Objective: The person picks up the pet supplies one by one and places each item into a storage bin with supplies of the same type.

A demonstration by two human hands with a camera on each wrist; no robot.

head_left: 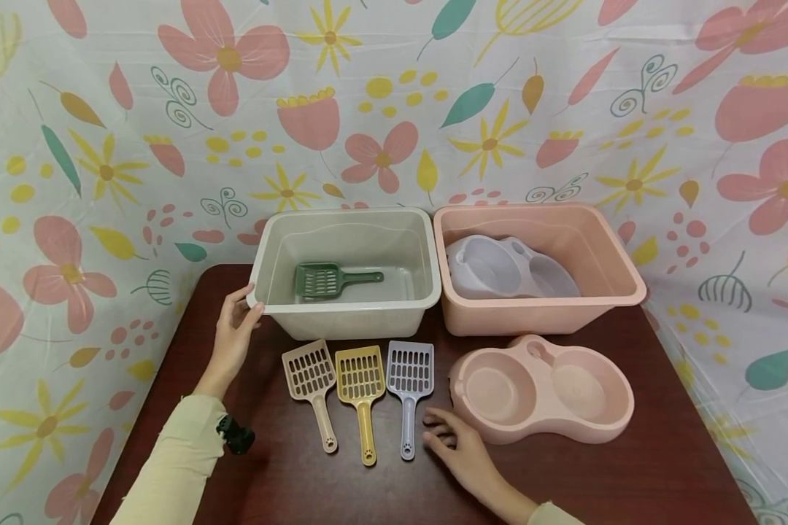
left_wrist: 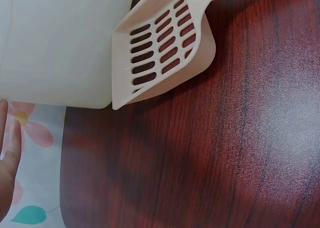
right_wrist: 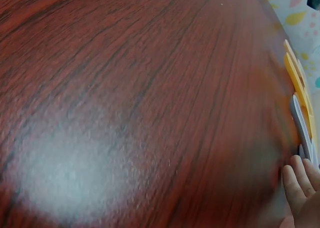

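Right wrist view | dark red wood-grain counter (right_wrist: 150,77) fills most of the frame, pale glare (right_wrist: 72,175) lower left | right edge: beige scoop (right_wrist: 288,48), yellow scoop (right_wrist: 297,82), lilac scoop (right_wrist: 300,120), edge-on | right hand (right_wrist: 304,190) lower right, partly cropped, fingers (right_wrist: 301,174) near lilac scoop, contact unclear | floral cloth (right_wrist: 295,17) upper right

Head view bright; white glare on tabletop (right_wrist: 150,87), both wrist views; blur beside right fingers (right_wrist: 295,180).
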